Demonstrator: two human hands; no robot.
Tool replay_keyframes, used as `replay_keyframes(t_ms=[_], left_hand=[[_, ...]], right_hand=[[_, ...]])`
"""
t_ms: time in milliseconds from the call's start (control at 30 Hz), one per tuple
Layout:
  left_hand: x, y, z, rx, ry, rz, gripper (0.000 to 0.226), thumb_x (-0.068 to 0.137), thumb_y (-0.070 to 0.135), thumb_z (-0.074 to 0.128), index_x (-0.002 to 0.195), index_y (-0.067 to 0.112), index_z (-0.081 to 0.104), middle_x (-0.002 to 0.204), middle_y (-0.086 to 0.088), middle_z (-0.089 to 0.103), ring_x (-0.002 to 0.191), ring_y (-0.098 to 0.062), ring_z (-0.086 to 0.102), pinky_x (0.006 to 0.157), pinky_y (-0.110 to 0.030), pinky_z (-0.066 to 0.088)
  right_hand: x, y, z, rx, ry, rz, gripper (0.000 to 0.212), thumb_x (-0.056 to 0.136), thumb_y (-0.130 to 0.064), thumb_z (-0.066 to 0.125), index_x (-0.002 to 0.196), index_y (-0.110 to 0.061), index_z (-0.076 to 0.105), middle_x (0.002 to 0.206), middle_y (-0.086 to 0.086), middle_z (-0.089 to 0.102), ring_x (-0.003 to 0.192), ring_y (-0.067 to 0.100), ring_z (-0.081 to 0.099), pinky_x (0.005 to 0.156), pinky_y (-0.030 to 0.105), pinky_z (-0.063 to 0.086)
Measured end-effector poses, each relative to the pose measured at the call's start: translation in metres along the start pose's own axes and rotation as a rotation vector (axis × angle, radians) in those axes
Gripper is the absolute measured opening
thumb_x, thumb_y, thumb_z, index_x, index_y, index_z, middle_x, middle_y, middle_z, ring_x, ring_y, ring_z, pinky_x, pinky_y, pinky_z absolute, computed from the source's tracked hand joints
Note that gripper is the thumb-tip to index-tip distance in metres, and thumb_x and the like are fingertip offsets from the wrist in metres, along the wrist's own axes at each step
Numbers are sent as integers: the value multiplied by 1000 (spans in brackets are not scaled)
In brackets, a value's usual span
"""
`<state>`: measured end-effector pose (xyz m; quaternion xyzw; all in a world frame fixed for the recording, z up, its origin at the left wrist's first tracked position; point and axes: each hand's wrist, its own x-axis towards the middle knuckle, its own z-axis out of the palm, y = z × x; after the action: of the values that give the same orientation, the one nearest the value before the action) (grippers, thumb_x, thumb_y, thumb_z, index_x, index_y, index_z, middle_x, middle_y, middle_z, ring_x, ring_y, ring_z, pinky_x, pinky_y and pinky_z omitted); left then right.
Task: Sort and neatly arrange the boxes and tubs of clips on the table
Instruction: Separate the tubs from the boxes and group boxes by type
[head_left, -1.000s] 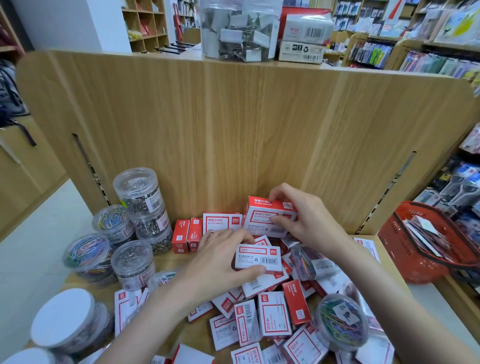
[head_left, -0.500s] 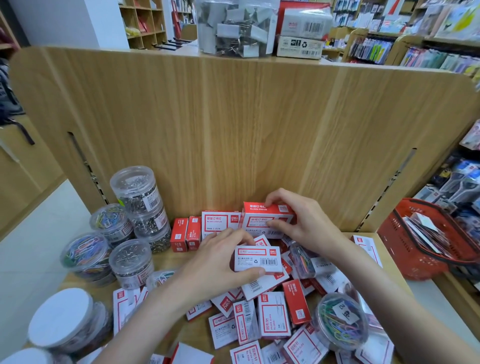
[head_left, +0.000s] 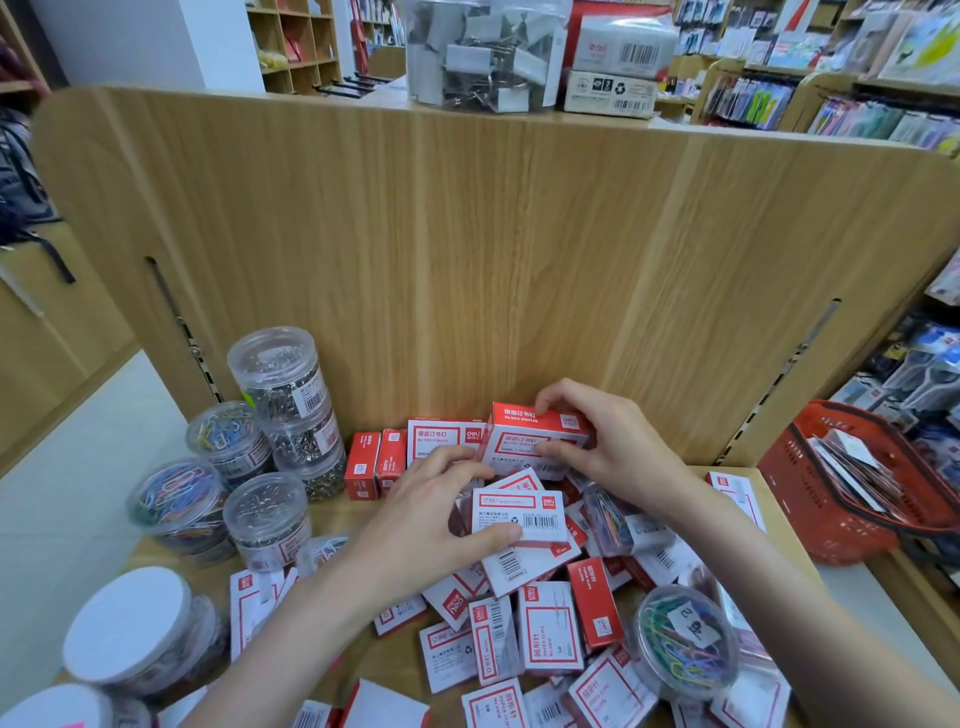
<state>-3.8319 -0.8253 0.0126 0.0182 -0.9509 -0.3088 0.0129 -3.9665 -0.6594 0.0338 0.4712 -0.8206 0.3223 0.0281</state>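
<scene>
Row-building step. Our right hand (head_left: 618, 447) holds big staple box (head_left: 537, 439) against back panel (head_left: 467, 260), just right of standing box row (head_left: 415, 452). Our left hand (head_left: 431, 514) grips flat white box (head_left: 517, 514) over loose pile (head_left: 545, 634). Next, we judge: seat big box flush, square to row.

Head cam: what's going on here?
A person is sorting stationery on a wooden display table. The right hand holds a red-and-white staples box at the back panel, next to a short row of boxes already standing there. The left hand grips a smaller white box over the loose pile. Clear tubs of clips are grouped at the left. Most boxes are not yet sorted.
</scene>
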Motion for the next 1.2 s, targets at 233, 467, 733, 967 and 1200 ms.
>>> replay_keyframes(t_ms=[233,467,733,967,1200], left_hand=[[2,2,-4,13,-56,43,60,83,56,55,136,35,36,143,19,30,132,0,23,104,-21,19],[11,-5,-1,-29,-95,46,64,77,68,53,129,33,43,124,22,45,117,3,39,101,-24,34],[10,-6,1,-25,-87,61,66,77,67,50,132,31,42,131,17,44,119,1,39,101,-27,36],[-4,-2,-4,-12,-51,79,67,76,68,52,131,32,42,128,23,43,114,5,40,97,-20,34],[-26,-4,-4,14,24,57,58,85,43,60,136,29,37,132,16,43,120,1,39,92,-13,29]], right_hand=[[-3,4,-6,-96,-22,-32,27,77,-13,72,98,-17,56,92,-14,55,83,-17,46,74,2,33],[-1,3,-4,-167,-69,-34,27,79,-16,71,101,-16,56,99,-5,61,86,4,51,77,15,37],[-4,10,-4,-257,-103,-44,23,79,-15,69,102,-14,65,103,1,61,93,17,48,82,17,31],[-12,0,-17,-233,-25,19,19,85,-17,63,104,-15,68,111,1,58,103,16,53,92,20,36],[-28,-41,-19,-76,-215,32,35,78,-34,71,107,-18,63,105,-1,62,92,9,56,83,23,43]])
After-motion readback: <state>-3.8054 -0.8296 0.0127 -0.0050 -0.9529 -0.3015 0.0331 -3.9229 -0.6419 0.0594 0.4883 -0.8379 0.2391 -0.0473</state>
